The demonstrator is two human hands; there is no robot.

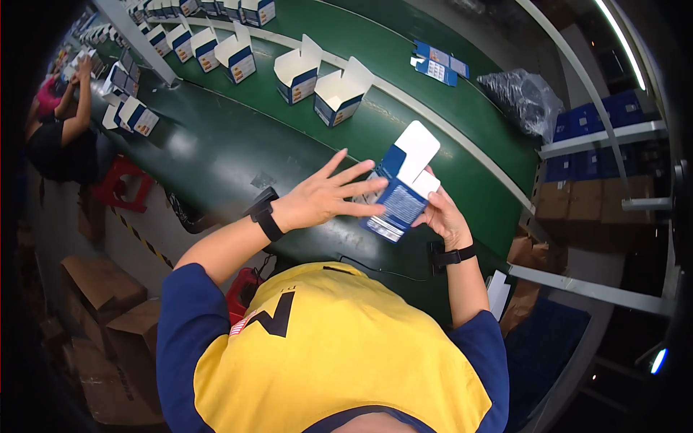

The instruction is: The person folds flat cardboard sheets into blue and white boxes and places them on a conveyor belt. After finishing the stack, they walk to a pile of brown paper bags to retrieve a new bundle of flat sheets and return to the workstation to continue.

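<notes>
The person's left hand [328, 198] spreads its fingers at the left side of a small blue-and-white cardboard carton [402, 206]; whether they touch it cannot be told. The right hand [445, 218] pinches the carton's right side, holding it, white flaps raised, over the glossy green tabletop [231, 137]. Beyond, open blue-and-white cardboard boxes [241, 63] stand in a row; farther right lies a flat, blue printed cardboard piece [440, 63].
</notes>
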